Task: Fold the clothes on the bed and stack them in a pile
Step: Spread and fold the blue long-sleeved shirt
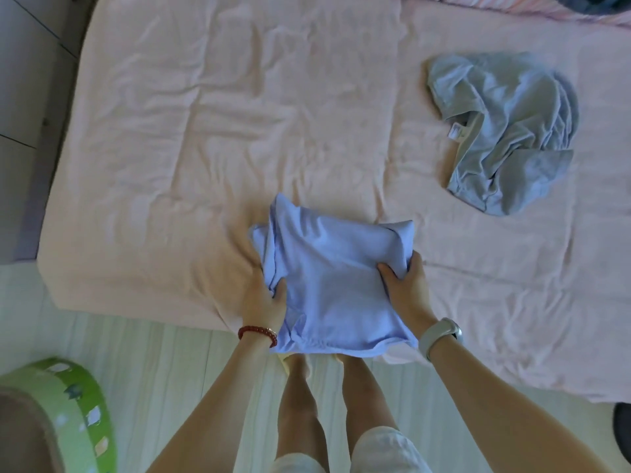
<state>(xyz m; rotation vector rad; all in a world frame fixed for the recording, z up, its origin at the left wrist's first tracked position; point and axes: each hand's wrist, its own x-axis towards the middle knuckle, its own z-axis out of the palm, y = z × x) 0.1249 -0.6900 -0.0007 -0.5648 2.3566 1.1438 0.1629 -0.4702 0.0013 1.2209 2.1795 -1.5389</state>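
While my left hand [263, 297] and right hand [408, 288] are gripping the soft, roughly square folded lavender shirt [327, 281] at the near edge of the wrinkled pink bed [205, 131], a crumpled grey-blue garment [505, 131] is lying farther right.

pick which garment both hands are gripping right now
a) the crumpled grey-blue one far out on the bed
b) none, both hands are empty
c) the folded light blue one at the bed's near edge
c: the left hand and right hand each pinch a side of the folded light blue garment; the grey-blue garment lies untouched.
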